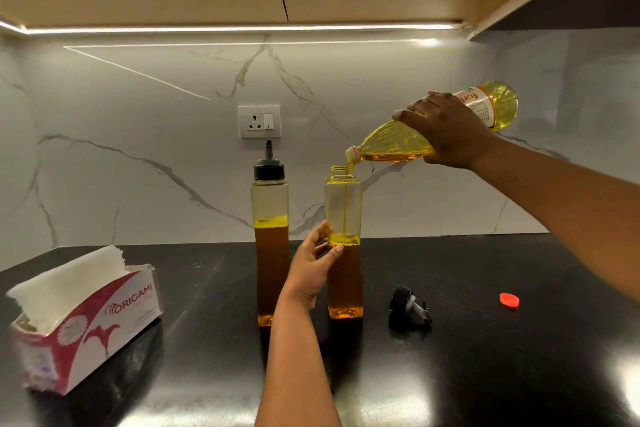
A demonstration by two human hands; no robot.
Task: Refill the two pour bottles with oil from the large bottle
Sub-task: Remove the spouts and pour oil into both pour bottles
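fingers (323,246) round uncapped bottle (344,274), tissue box (86,326) left

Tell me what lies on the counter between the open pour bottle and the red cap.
In the head view, the black pour spout cap lies on its side between the open pour bottle and the red cap; otherwise only bare dark counter.

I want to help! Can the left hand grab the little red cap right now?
Probably not. The left hand is steadying the open pour bottle while oil streams in, and the red cap lies far on the right, past that bottle and the black spout lid.
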